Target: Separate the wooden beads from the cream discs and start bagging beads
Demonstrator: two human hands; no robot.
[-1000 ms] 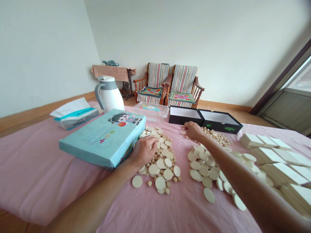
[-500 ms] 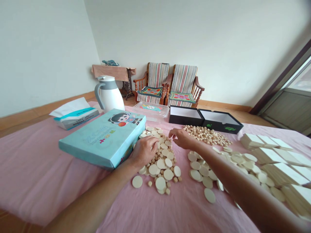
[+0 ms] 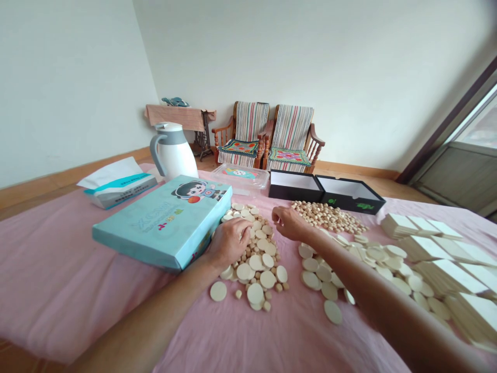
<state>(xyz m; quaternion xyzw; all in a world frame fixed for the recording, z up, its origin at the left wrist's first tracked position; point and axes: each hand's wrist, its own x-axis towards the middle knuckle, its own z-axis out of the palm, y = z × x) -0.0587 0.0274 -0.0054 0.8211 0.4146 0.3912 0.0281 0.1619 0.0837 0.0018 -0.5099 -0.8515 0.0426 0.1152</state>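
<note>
My left hand (image 3: 232, 239) rests over the mixed pile, its fingers curled together; whatever they hold is hidden. That pile mixes round wooden discs (image 3: 255, 293) with small wooden beads (image 3: 278, 287), right beside a light-blue cartoon box (image 3: 163, 220). My right hand (image 3: 288, 223) is closed, knuckles up, between the mixed pile and a heap of wooden beads (image 3: 330, 216). Its fingertips are turned away, so their contents cannot be made out. A separate heap of wooden discs (image 3: 330, 291) lies below and partly behind my right forearm.
Behind the beads sit two open black boxes (image 3: 294, 186) and a clear plastic case (image 3: 240, 178). Stacks of square wooden pieces (image 3: 450, 277) line the right side. A white jug (image 3: 176, 155) and a tissue pack (image 3: 118, 184) stand left, on the pink cloth (image 3: 77, 290).
My right hand has shifted slightly right, away from the mixed pile toward the bead heap, and its fingers are more curled. My left hand stays nearly in place.
</note>
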